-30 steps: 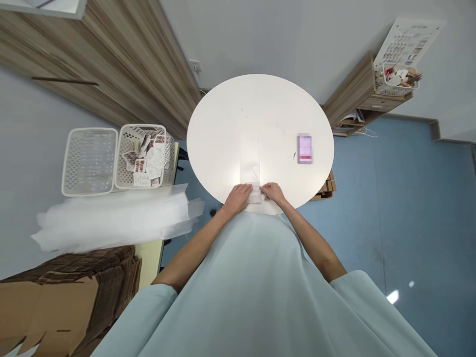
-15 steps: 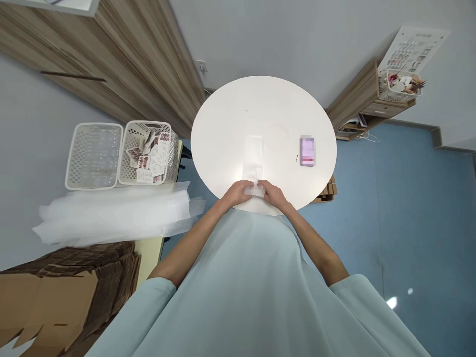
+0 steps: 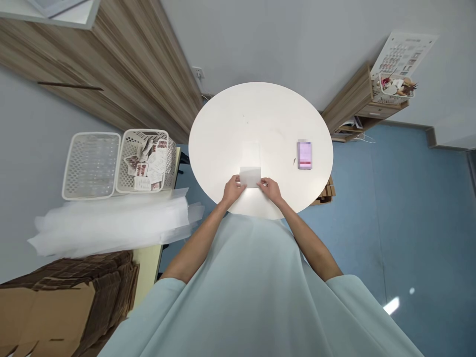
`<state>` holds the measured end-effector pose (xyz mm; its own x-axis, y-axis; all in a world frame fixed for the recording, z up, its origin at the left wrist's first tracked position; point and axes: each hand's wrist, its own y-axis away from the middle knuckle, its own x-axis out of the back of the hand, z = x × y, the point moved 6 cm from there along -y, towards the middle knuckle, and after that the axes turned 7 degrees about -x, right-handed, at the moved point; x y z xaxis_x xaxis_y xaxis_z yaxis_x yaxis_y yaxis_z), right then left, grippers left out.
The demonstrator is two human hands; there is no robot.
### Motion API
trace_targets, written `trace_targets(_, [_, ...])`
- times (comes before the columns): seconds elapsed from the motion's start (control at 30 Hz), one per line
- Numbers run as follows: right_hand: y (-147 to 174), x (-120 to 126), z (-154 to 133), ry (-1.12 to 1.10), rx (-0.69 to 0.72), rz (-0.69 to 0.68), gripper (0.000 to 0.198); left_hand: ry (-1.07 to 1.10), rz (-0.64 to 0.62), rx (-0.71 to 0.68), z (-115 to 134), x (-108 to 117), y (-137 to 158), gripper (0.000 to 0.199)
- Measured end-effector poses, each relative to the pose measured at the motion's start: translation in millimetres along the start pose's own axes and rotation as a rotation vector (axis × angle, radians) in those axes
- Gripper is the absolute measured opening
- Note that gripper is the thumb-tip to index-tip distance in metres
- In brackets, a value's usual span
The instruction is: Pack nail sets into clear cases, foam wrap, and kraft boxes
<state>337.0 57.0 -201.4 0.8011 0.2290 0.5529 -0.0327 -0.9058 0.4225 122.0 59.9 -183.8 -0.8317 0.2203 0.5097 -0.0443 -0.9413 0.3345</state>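
A thin, translucent white packing sheet (image 3: 250,177) lies near the front edge of the round white table (image 3: 219,134). Its near end is doubled over into a greyish flap, while a faint single layer stretches away beyond it. My left hand (image 3: 233,190) pinches the left side of the fold between thumb and fingers. On the opposite side, my right hand (image 3: 270,189) grips the right edge the same way. Whether anything lies inside the fold cannot be seen.
A pink-screened phone-like object (image 3: 305,154) rests on the table's right. At left are a basket with clear packs (image 3: 91,166), a basket of printed cards (image 3: 146,161), a pile of white sheets (image 3: 115,223) and stacked flat cardboard (image 3: 67,307). A wooden cabinet (image 3: 145,59) stands behind.
Both hands have moved slightly away from my body and farther apart, turning the sheet's near end over into a fold. The whole view has shifted a little.
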Motion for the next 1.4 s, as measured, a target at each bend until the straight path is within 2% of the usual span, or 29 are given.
trace_targets(0.13, [-7, 2, -1, 0.067, -0.1, 0.02, 0.019, -0.04, 0.093, 0.049, -5, -7, -9, 0.051])
trace_targets(0.27, [-7, 4, -9, 0.169, -0.191, 0.04, 0.021, -0.083, 0.11, 0.012, -6, -9, -14, 0.054])
trace_targets(0.33, [-6, 3, -16, 0.242, -0.187, 0.041, 0.024, -0.149, 0.132, -0.033, -3, -6, -14, 0.056])
trace_targets(0.43, [-6, 0, -35, 0.38, 0.009, 0.068, 0.032, -0.318, 0.126, -0.234, 14, -4, -15, 0.053])
trace_targets(0.53, [-6, -9, -53, 0.472, 0.288, 0.022, 0.045, -0.438, -0.028, -0.477, 33, -14, -18, 0.049])
trace_targets(0.6, [-7, -15, -55, 0.5, 0.384, -0.056, 0.053, -0.464, -0.152, -0.541, 38, -21, -22, 0.053])
trace_targets(0.7, [-9, -18, -49, 0.523, 0.411, -0.13, 0.064, -0.469, -0.245, -0.53, 35, -25, -27, 0.059])
trace_targets(0.83, [0, -16, -37, 0.501, 0.431, -0.125, 0.058, -0.46, -0.243, -0.544, 30, -22, -21, 0.057])
trace_targets(1.03, [39, -14, -14, 0.367, 0.431, -0.122, 0.056, -0.431, -0.266, -0.546, 15, -25, 26, 0.053])
trace_targets(1.2, [63, -7, 1, 0.222, 0.311, -0.13, 0.055, -0.363, -0.319, -0.479, -2, -29, 55, 0.076])
trace_targets(1.27, [64, -5, 3, 0.189, 0.269, -0.124, 0.051, -0.313, -0.301, -0.435, -5, -27, 52, 0.07])
trace_targets(1.4, [56, 1, 0, 0.086, 0.213, -0.07, 0.041, -0.182, -0.199, -0.292, -8, -17, 34, 0.045])
